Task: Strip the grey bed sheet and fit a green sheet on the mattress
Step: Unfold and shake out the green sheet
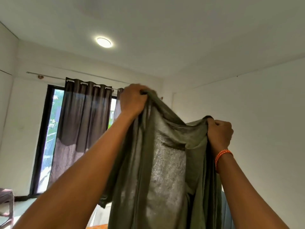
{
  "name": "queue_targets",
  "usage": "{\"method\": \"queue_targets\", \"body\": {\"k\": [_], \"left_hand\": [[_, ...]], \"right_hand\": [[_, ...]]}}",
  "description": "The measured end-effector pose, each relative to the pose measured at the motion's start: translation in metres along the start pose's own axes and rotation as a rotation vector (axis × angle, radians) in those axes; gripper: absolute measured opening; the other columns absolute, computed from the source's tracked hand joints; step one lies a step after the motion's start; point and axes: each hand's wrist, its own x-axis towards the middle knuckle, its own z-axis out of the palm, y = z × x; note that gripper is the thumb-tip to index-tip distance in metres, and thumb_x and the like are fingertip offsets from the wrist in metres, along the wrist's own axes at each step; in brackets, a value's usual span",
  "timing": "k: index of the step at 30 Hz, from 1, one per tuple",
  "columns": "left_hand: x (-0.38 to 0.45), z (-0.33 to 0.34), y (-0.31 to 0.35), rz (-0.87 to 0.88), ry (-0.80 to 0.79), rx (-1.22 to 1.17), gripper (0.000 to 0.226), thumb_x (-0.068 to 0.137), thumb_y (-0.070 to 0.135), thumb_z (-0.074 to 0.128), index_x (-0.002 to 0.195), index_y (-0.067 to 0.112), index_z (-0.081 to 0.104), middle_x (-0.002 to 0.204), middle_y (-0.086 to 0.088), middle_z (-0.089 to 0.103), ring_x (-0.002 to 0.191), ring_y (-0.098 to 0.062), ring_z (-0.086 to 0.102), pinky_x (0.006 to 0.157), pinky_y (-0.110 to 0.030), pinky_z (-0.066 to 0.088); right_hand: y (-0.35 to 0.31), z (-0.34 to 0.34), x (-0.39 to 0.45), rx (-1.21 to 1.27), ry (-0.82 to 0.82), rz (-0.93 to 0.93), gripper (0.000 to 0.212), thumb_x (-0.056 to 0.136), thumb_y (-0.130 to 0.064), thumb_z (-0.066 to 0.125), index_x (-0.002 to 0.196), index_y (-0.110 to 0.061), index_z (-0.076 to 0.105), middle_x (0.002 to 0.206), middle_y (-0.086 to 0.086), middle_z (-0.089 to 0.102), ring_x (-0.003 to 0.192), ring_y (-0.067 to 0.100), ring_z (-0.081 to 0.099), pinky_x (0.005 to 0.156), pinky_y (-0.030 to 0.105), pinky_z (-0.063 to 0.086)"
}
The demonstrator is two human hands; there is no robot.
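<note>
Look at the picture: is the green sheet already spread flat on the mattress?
No, both hands grip the green sheet raised in the air.

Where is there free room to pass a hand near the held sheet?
Free air lies left of the left hand, toward the curtain, and right of the right hand, before the bare wall. Between the hands the green sheet fills the room.
</note>
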Motion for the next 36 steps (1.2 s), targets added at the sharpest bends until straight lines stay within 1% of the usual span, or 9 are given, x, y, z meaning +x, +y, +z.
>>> {"method": "queue_targets", "body": {"k": [3, 8, 13, 18, 25, 28, 30, 32, 36], "left_hand": [[0.010, -0.006, 0.025, 0.123, 0.041, -0.038, 0.039, 0.077, 0.018, 0.057, 0.100, 0.035, 0.083, 0.100, 0.009, 0.080, 0.097, -0.016, 0.073, 0.084, -0.035, 0.059], [-0.002, -0.004, -0.002, -0.033, 0.013, 0.074, 0.032, 0.087, 0.015, 0.060, 0.101, 0.030, 0.084, 0.101, 0.000, 0.080, 0.093, -0.019, 0.072, 0.076, -0.027, 0.053], [-0.023, 0.005, -0.034, -0.103, -0.107, 0.247, 0.021, 0.095, 0.029, 0.067, 0.108, 0.035, 0.081, 0.107, 0.003, 0.079, 0.099, -0.026, 0.071, 0.086, -0.046, 0.060], [-0.039, 0.009, -0.059, -0.174, -0.111, 0.267, 0.017, 0.097, 0.034, 0.067, 0.100, 0.030, 0.083, 0.096, 0.001, 0.074, 0.087, -0.025, 0.067, 0.070, -0.033, 0.049], [-0.048, 0.021, -0.057, -0.243, -0.198, 0.238, 0.022, 0.102, 0.034, 0.057, 0.098, 0.028, 0.077, 0.100, -0.001, 0.074, 0.091, -0.027, 0.068, 0.084, -0.046, 0.060], [-0.066, 0.038, -0.048, -0.253, -0.267, 0.077, 0.032, 0.107, 0.023, 0.043, 0.110, 0.033, 0.073, 0.123, 0.007, 0.066, 0.100, -0.015, 0.062, 0.092, -0.040, 0.054], [-0.084, 0.050, -0.037, -0.266, -0.319, -0.107, 0.044, 0.109, 0.009, 0.032, 0.123, 0.030, 0.068, 0.130, 0.004, 0.057, 0.092, -0.008, 0.058, 0.083, -0.026, 0.051], [-0.104, 0.063, -0.030, -0.271, -0.383, -0.223, 0.048, 0.109, 0.005, 0.029, 0.116, 0.025, 0.072, 0.126, -0.011, 0.065, 0.081, -0.021, 0.065, 0.074, -0.035, 0.056], [-0.150, 0.092, -0.013, -0.275, -0.650, -0.293, 0.047, 0.109, 0.007, 0.039, 0.096, 0.019, 0.083, 0.111, -0.005, 0.077, 0.097, -0.017, 0.071, 0.091, -0.027, 0.056]], "right_hand": [[0.005, 0.000, 0.002, 0.014, 0.019, 0.012, 0.038, 0.085, -0.034, 0.063, 0.056, -0.015, 0.050, 0.056, 0.006, 0.042, 0.052, 0.022, 0.040, 0.055, 0.033, 0.037], [-0.004, -0.004, -0.001, 0.028, -0.066, -0.085, 0.037, 0.087, -0.023, 0.063, 0.055, -0.014, 0.046, 0.054, 0.003, 0.040, 0.052, 0.018, 0.037, 0.055, 0.030, 0.032], [-0.004, -0.017, 0.000, 0.022, -0.055, -0.077, 0.039, 0.085, -0.027, 0.063, 0.054, -0.017, 0.042, 0.054, 0.001, 0.038, 0.052, 0.017, 0.037, 0.055, 0.031, 0.032], [0.006, -0.030, 0.003, -0.027, -0.075, -0.078, 0.042, 0.088, -0.030, 0.065, 0.053, -0.013, 0.049, 0.053, 0.003, 0.044, 0.053, 0.018, 0.041, 0.057, 0.032, 0.036], [0.026, -0.042, -0.015, -0.032, -0.186, -0.103, 0.051, 0.088, -0.036, 0.070, 0.055, -0.004, 0.046, 0.053, 0.002, 0.039, 0.052, 0.016, 0.036, 0.056, 0.031, 0.031], [0.038, -0.044, -0.032, -0.050, -0.293, -0.137, 0.055, 0.092, -0.035, 0.070, 0.059, 0.000, 0.044, 0.054, 0.002, 0.036, 0.053, 0.014, 0.033, 0.057, 0.030, 0.029], [0.046, -0.046, -0.045, -0.071, -0.339, -0.132, 0.055, 0.092, -0.034, 0.071, 0.060, 0.003, 0.045, 0.055, 0.002, 0.036, 0.054, 0.014, 0.032, 0.057, 0.030, 0.027], [0.054, -0.047, -0.056, -0.094, -0.356, -0.120, 0.055, 0.092, -0.034, 0.071, 0.061, 0.004, 0.048, 0.055, 0.004, 0.037, 0.053, 0.014, 0.032, 0.056, 0.030, 0.028], [0.071, -0.055, -0.070, -0.130, -0.342, -0.072, 0.052, 0.091, -0.035, 0.071, 0.055, -0.007, 0.047, 0.055, 0.004, 0.038, 0.051, 0.016, 0.034, 0.057, 0.031, 0.030]]}}
